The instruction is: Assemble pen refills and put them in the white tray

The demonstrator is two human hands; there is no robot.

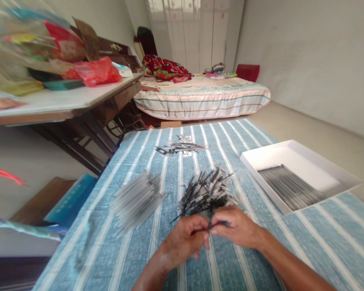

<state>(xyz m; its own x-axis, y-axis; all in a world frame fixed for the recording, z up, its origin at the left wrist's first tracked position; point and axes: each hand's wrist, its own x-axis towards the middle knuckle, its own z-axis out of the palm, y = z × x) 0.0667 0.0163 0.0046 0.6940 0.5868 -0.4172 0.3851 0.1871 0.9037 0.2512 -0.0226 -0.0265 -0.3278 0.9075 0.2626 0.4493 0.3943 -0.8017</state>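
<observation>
My left hand [185, 238] and my right hand [235, 226] meet at the near middle of a table covered with a blue-and-white striped cloth [261, 258]. Their fingertips pinch together on a small dark thin piece [208, 227] between them. Just beyond the hands lies a heap of thin black sticks [204, 192]. To the left of it lies a blurred pile of grey thin pieces [136, 200]. A smaller bunch of black pieces [178, 146] rests farther back on the cloth.
A white shallow box [306, 155] holding a neat row of dark sticks sits on the right of the table. A cluttered wooden desk [79, 99] stands at the left, a bed [200, 95] behind, bare floor to the right.
</observation>
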